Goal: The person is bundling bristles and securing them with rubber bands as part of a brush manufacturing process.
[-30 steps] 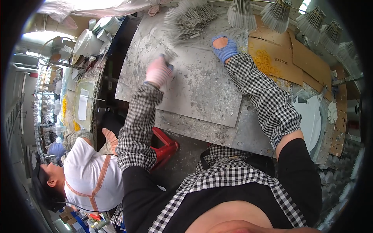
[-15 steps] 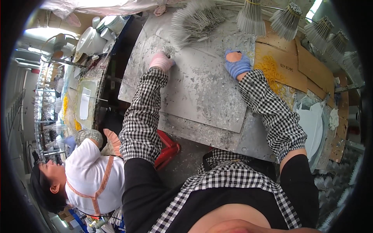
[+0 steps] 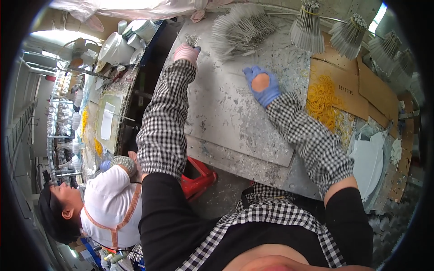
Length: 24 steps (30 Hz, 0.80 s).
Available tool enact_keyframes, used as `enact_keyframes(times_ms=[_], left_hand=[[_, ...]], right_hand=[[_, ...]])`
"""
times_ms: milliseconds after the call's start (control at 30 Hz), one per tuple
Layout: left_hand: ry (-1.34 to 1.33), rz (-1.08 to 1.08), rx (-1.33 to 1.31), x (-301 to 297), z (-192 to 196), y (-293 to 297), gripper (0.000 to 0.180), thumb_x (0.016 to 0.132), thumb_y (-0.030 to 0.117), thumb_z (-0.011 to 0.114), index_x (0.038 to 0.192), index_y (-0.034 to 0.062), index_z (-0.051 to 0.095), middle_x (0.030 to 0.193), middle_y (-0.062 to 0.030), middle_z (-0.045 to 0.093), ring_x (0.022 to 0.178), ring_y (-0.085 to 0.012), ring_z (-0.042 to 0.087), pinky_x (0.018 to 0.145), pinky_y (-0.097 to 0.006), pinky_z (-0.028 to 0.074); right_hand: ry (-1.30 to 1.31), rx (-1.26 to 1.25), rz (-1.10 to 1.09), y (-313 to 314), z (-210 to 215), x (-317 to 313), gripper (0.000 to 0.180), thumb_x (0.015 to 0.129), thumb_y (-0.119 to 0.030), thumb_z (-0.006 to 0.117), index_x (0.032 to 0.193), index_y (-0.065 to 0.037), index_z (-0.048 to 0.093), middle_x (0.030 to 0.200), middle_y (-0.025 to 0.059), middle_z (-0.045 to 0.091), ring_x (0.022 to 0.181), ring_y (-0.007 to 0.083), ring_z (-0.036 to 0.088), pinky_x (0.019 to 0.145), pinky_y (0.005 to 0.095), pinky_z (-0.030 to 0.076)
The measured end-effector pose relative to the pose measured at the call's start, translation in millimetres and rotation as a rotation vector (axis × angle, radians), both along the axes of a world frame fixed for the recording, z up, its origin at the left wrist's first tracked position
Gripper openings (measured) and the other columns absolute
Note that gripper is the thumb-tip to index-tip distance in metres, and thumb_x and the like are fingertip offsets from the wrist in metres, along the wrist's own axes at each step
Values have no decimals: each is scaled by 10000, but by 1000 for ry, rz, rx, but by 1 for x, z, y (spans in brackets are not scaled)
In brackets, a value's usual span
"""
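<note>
One co-worker (image 3: 110, 203) in a white top with orange-brown straps is at the far left, below some round white buckets (image 3: 116, 49). Next comes the person's left hand (image 3: 186, 54), in a pink-and-white striped glove, over the far left part of the grey, paint-flecked bench (image 3: 230, 117). Its grip is narrow, the fingers curled around a small tuft of thin grey wires (image 3: 191, 41); the long axis of the tuft runs roughly away from the person, its loosely fanned tips pointing toward the far edge. A red stool (image 3: 205, 183) stands below the bench's near edge. Right of the tuft, at the far side, lies a heap of thin wires with pale translucent ends (image 3: 242, 31), those ends fanning mainly leftward. The right hand (image 3: 262, 85), in a blue glove with a round hole on its back, is open, palm down, fingers pointing away and left; whether it touches the bench I cannot tell. Farther right, tied wire bundles (image 3: 307, 29) flare toward the person, above yellow rubber rings (image 3: 323, 101) beside brown cardboard (image 3: 348, 88).
</note>
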<state>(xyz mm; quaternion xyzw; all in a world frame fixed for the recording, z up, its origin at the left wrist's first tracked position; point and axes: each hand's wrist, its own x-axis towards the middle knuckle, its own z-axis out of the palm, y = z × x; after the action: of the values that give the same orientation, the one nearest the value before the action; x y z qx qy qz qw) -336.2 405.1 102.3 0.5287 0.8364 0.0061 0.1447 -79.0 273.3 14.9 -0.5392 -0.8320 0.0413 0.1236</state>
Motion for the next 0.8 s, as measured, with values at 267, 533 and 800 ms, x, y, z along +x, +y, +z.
enact_keyframes(times_ms=[267,533,800], left_hand=[[109,-83,-161,7,-19,45,561,831,411,762,1267,69,677,1311,-189,648,1231,-317,618,1024,-408,490],[339,-91,-58,-29,7,94,386,924,266,648,1275,112,688,1323,-107,665,1244,-260,628,989,-415,529],[242,55,84,-69,-49,111,409,904,182,653,1287,40,635,1268,-187,675,1204,-354,642,947,-527,532]], right_hand=[[221,283,115,-5,-12,14,217,906,-226,604,1047,-70,659,969,118,642,939,290,636,836,407,533],[253,212,97,-9,-7,13,160,852,-210,641,944,-81,615,897,115,601,887,296,611,797,413,528],[403,202,95,-7,-18,14,262,866,-218,665,1065,-50,634,998,142,670,926,323,648,829,424,534]])
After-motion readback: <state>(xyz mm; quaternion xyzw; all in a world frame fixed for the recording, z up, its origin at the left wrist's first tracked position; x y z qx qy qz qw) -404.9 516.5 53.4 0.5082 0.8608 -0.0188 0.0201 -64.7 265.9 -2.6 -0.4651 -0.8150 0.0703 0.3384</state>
